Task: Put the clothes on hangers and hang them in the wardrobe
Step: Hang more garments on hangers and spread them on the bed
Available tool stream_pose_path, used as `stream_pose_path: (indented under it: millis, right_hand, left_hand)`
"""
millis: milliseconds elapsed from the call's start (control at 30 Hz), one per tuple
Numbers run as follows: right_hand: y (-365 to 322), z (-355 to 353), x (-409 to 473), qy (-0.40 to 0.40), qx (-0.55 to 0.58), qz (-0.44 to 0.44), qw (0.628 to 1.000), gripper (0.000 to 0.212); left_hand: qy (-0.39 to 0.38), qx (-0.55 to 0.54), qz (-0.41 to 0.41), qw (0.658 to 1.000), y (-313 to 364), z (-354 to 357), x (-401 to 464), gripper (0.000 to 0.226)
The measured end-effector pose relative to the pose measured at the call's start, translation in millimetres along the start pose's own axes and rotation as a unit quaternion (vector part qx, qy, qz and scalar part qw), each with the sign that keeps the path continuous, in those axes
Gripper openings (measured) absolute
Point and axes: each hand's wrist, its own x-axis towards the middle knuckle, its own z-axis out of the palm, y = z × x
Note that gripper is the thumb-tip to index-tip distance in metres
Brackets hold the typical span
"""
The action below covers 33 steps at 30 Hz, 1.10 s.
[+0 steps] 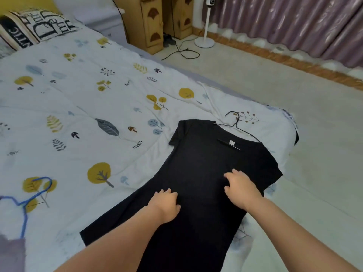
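Where leaf-print quilt spreads — tiled floor

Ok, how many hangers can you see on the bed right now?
2. A black hanger sits inside the black t-shirt, hook poking out at the collar. A blue hanger lies at the bed's left edge, partly cut off. Others may be out of view.

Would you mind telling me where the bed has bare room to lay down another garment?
The widest bare stretch of quilt lies between the pillow and the black dress. It is crowded at the near corner: the dress with its black hanger, both hands on it. The blue hanger takes the near left edge.
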Motion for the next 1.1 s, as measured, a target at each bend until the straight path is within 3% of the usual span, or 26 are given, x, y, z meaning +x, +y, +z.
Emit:
stream_pose_path:
  millis: [67, 200, 400, 733, 900, 1100]
  right_hand:
    - [-27.5, 0.8, -35.8, -0.063, 0.001, -0.021, 0.998, 0.043]
    - [-103.9, -3.5, -114.5, -0.152, 0.009, -0.057, 0.987, 0.036]
    - [-227.8, -0.3, -232.8, -0.130, 0.007, -0.121, 0.984, 0.042]
    - [-409.4, 66.2, -456.4, -0.119, -0.066, -0.185, 0.973, 0.043]
    - [-470.2, 95.4, -543.2, -0.161, -0.075, -0.211, 0.961, 0.044]
    - [-506.0, 108.3, -606.5, -0.160, -0.093, -0.247, 0.951, 0.041]
  left_hand:
    - [0.014, -0.061, 0.013, 0.998, -6.3, -19.9, -36.1, 0.041]
    - [0.068, -0.070, 0.025, 0.995, -44.1, -47.3, -128.5, 0.036]
    - [0.088, -0.063, -0.024, 0.994, -153.8, -32.5, -289.4, 0.039]
    - [0.071, -0.095, -0.074, 0.990, -334.0, 73.4, -557.4, 0.044]
    - [0.077, -0.131, -0.129, 0.980, -402.5, 108.5, -649.5, 0.046]
    - [0.096, -0.165, -0.183, 0.964, -439.6, 138.1, -729.3, 0.040]
